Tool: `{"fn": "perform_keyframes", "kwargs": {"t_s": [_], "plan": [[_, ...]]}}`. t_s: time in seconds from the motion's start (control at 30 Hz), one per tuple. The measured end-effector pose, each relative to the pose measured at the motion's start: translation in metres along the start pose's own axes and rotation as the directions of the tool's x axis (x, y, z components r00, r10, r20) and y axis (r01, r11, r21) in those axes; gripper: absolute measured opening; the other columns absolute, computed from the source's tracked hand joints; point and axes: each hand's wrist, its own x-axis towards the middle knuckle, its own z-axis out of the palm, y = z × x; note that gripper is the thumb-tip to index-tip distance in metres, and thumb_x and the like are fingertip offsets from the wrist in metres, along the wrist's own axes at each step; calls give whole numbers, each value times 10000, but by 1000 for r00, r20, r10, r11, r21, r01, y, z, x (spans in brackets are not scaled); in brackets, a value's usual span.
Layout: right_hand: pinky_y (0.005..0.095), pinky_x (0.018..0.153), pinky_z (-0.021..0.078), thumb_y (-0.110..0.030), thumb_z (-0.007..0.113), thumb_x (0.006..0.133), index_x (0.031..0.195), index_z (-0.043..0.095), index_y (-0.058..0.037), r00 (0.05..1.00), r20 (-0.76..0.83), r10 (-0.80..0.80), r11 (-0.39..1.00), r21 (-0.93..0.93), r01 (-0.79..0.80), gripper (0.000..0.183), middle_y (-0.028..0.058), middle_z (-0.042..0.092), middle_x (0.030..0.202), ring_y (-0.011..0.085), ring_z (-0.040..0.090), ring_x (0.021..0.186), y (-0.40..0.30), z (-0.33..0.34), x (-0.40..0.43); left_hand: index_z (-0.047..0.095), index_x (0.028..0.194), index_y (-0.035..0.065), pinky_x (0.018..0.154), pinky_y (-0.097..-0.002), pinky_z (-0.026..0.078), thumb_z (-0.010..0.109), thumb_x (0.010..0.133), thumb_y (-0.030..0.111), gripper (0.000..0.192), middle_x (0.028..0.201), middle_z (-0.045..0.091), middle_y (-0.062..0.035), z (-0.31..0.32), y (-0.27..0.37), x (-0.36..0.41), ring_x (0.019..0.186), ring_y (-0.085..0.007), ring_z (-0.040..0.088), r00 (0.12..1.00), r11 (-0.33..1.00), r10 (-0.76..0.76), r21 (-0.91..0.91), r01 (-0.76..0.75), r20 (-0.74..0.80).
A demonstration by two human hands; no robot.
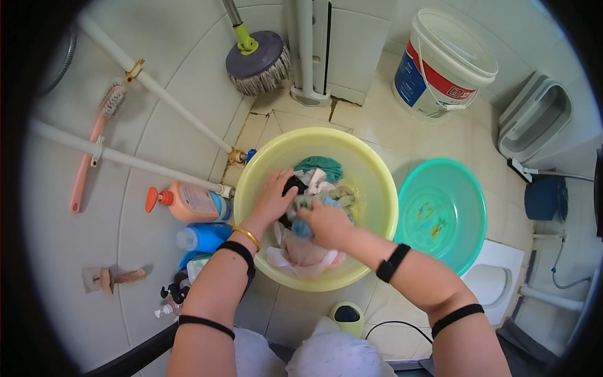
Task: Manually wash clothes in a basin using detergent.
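Observation:
A pale yellow plastic basin (381,188) stands on the floor before me, with wet laundry in its lower middle. My left hand (272,195) rests at the left of the pile, fingers apart, against a black cloth (293,185). Bent fingers of my right hand (327,222) close on a light blue cloth (302,229) at the pile's centre; its fingertips are partly hidden. Beyond the hands lie a dark green cloth (322,166) and a whitish cloth (317,181). A sheer pale pink garment (304,252) spreads nearest me.
A green basin (464,188) touches the yellow one's right side. Left stand an orange pump bottle (195,202) and a blue bottle (207,237) by the wall pipes (155,162). Farther off are a mop (259,61) and a lidded bucket (438,70). A squat toilet (492,278) lies right.

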Motion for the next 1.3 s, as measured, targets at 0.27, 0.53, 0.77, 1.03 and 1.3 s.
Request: {"fn": "perform_keyframes", "kwargs": {"t_s": [0.27, 0.53, 0.77, 1.03, 1.3], "plan": [[462, 802, 479, -284, 736, 688, 1298, 424, -191, 992, 115, -44, 999, -25, 48, 691, 179, 448, 1181, 377, 520, 1050, 52, 4, -55, 375, 1364, 227, 864, -473, 449, 634, 770, 426, 679, 1313, 397, -233, -11, 37, -9, 1000, -410, 530, 842, 963, -87, 260, -65, 533], [592, 992, 287, -704, 617, 662, 1469, 140, -183, 837, 294, 462, 853, -404, -329, 1073, 215, 104, 1499, 492, 292, 1271, 50, 35, 50, 188, 1436, 96, 731, -430, 520, 669, 721, 417, 920, 1324, 323, -334, -10, 73, -71, 915, -420, 573, 803, 935, -155, 348, -69, 575], [592, 995, 268, -373, 613, 802, 1400, 331, -283, 891, 269, 365, 838, -512, -189, 667, 79, 221, 1491, 401, 334, 1281, 70, 46, 90, 391, 1339, 105, 736, -368, 526, 539, 834, 244, 545, 1414, 293, -244, 59, 53, -38, 962, -339, 586, 635, 799, -446, 600, -35, 631], [427, 981, 367, -303, 533, 861, 1207, 571, -218, 956, 15, 294, 897, -351, -270, 358, 85, 401, 1361, 280, 434, 1236, 97, 47, 116, 470, 1214, 60, 815, -384, 495, 610, 772, 258, 504, 1095, 599, -201, 42, 43, -4, 950, -306, 624, 768, 908, -286, 417, 27, 573], [397, 927, 438, -370, 776, 629, 1218, 523, -83, 995, -47, 84, 969, 237, -70, 702, 200, 557, 1151, 349, 537, 1082, 124, 27, 71, 484, 1137, 117, 814, -414, 476, 692, 666, 284, 542, 989, 632, -180, 4, 58, -72, 938, -356, 608, 875, 962, -261, 33, 272, 408]]}}
